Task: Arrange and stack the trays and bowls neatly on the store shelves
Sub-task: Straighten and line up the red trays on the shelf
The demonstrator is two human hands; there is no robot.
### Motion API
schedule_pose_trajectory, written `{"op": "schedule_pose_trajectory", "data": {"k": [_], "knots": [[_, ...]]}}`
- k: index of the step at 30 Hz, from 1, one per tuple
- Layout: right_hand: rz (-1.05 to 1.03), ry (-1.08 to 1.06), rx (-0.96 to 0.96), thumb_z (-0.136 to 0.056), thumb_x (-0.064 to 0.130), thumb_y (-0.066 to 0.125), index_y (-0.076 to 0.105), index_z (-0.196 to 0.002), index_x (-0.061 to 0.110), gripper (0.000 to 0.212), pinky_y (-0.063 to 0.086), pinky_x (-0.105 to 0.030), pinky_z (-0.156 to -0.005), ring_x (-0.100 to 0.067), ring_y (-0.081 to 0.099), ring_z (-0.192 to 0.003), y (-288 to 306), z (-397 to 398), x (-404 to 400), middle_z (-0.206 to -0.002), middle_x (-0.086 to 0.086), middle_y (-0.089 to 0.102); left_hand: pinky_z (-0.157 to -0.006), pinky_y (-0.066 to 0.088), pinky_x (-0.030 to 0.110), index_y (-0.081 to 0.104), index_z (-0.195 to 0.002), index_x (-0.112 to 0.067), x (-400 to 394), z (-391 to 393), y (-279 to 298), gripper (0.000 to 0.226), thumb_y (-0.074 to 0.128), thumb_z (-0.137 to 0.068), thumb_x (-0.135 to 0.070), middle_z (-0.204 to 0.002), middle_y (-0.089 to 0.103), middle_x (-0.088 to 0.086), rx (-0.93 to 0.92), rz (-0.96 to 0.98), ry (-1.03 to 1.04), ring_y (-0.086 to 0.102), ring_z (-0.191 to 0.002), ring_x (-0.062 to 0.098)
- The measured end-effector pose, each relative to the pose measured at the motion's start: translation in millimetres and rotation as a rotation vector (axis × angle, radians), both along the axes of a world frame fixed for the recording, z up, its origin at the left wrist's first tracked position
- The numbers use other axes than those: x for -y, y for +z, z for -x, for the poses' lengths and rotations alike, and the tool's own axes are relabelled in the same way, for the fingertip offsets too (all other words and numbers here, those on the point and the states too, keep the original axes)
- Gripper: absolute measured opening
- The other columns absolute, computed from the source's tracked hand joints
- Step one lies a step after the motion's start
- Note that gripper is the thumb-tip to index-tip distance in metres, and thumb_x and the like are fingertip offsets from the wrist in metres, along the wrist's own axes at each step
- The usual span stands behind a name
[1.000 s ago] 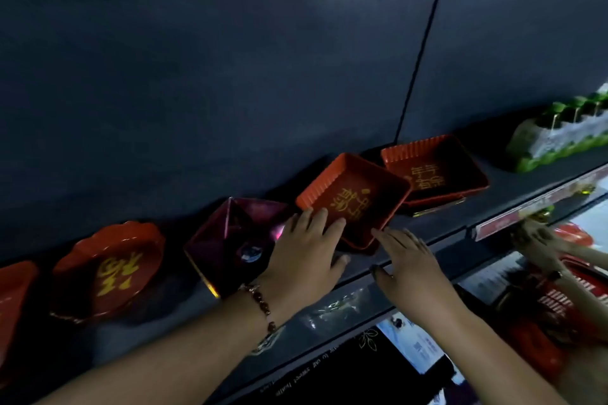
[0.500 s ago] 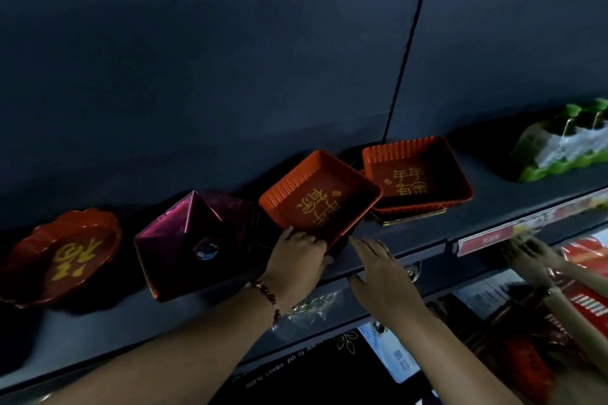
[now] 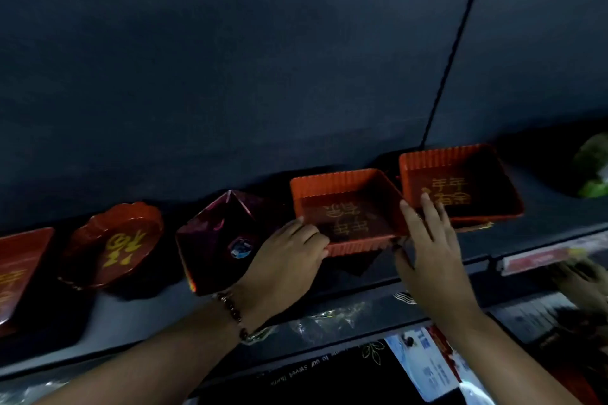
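Head view, dim and a little smeared. Dark store shelf (image 3: 138, 312) running left to right, dark back panel (image 3: 230, 76) behind. Red square tray (image 3: 348, 207) with ribbed walls and gold characters, flat on the shelf, near the middle. Left hand (image 3: 286, 260) at its front left corner, fingers curled onto the rim, beaded bracelet (image 3: 232, 314) at the wrist. Right hand (image 3: 427, 246) at the tray's right side, fingers straight and pointing up along the wall, thumb low by the front right corner; pressing rather than gripping, as far as the blur allows. Second red ribbed tray (image 3: 467, 187) just beside to the right, set slightly farther back, same kind of gold lettering, corner close to the first tray's. Dark purple faceted bowl (image 3: 217, 240) left of the held tray, tilted, partly behind the left hand. Red scalloped dish (image 3: 112, 246) with a gold character farther left, leaning back. Edge of another red tray (image 3: 16, 270) at the far left. Green packaged goods (image 3: 594, 171) at the far right. Price strip (image 3: 546, 258) on the shelf edge, right.
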State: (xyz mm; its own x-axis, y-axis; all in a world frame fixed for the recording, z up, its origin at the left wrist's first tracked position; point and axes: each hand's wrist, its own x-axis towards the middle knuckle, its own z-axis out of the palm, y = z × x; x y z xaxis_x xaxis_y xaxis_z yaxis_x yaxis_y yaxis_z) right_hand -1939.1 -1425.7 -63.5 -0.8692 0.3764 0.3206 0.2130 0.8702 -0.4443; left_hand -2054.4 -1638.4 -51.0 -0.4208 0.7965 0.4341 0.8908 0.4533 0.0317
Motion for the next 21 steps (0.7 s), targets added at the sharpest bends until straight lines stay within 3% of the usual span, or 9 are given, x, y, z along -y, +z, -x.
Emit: {"op": "schedule_pose_trajectory", "data": {"k": [3,5,8,10,12,14,16,21], "knots": [[-0.077,0.186,-0.009,-0.078,0.006,0.072,0.061,-0.119,0.019,0.044,0.018,-0.051,-0.113,-0.029,0.019,-0.142,10,14,10,-0.140,-0.004,0.049,-0.109,0.032,0.028,0.067,-0.094,-0.017,43,5,1,0.026,0.043,-0.096,-0.025,-0.091,0.066,-0.002,-0.031,-0.019,0.035,0.062,-0.091,0.016],[-0.070,0.291,-0.037,-0.075,-0.001,0.073,0.067,-0.105,0.017,0.036,0.025,-0.052,-0.110,-0.028,0.029,-0.138,14,24,27,-0.124,0.002,0.060,-0.109,0.034,0.035,0.067,-0.096,-0.013,70,10,0,0.022,0.047,-0.094,-0.023,-0.095,0.067,0.002,-0.016,-0.072,0.064,0.062,-0.095,0.018],[0.032,0.399,-0.068,-0.077,-0.007,0.067,0.067,-0.102,0.017,0.035,0.031,-0.033,-0.106,-0.018,0.031,-0.138,21,41,73,-0.110,0.017,0.058,-0.108,0.035,0.042,0.066,-0.100,-0.009,121,11,1,0.020,0.051,-0.093,-0.019,-0.109,0.065,0.008,0.028,-0.132,0.131,0.055,-0.117,0.026],[0.088,0.438,-0.060,-0.083,-0.003,0.064,0.068,-0.101,0.019,0.029,0.024,-0.016,-0.104,-0.009,0.025,-0.140,23,51,116,-0.107,0.019,0.059,-0.110,0.034,0.043,0.063,-0.104,-0.009,163,6,-2,0.019,0.050,-0.096,-0.021,-0.130,0.053,0.012,0.098,-0.167,0.225,0.038,-0.135,0.031],[0.149,0.487,-0.050,-0.087,0.005,0.061,0.068,-0.100,0.023,0.023,0.018,-0.006,-0.102,0.000,0.019,-0.141,24,59,159,-0.106,0.021,0.061,-0.103,0.040,0.039,0.058,-0.105,-0.015,206,1,-8,0.019,0.046,-0.097,-0.027,-0.145,0.038,0.010,0.230,-0.251,0.342,0.037,-0.136,0.028],[0.192,0.532,-0.044,-0.089,0.008,0.059,0.068,-0.100,0.027,0.023,0.019,-0.002,-0.098,0.006,0.015,-0.139,21,69,204,-0.104,0.023,0.061,-0.092,0.044,0.025,0.053,-0.107,-0.020,246,-1,-17,0.018,0.049,-0.093,-0.030,-0.149,0.032,0.006,0.337,-0.342,0.413,0.046,-0.128,0.018],[0.192,0.564,-0.042,-0.089,0.010,0.059,0.068,-0.098,0.028,0.022,0.019,-0.004,-0.096,0.009,0.015,-0.138,16,80,250,-0.102,0.026,0.058,-0.090,0.040,0.014,0.053,-0.110,-0.024,288,0,-23,0.022,0.056,-0.089,-0.029,-0.149,0.034,0.005,0.378,-0.392,0.445,0.048,-0.124,0.009],[0.204,0.647,-0.033,-0.089,0.016,0.060,0.068,-0.097,0.027,0.015,0.018,-0.006,-0.097,0.006,0.020,-0.135,11,112,368,-0.102,0.026,0.058,-0.093,0.046,0.021,0.062,-0.111,-0.017,401,5,-24,0.024,0.054,-0.094,-0.032,-0.141,0.044,0.002,0.380,-0.471,0.507,0.051,-0.124,0.007]]}}
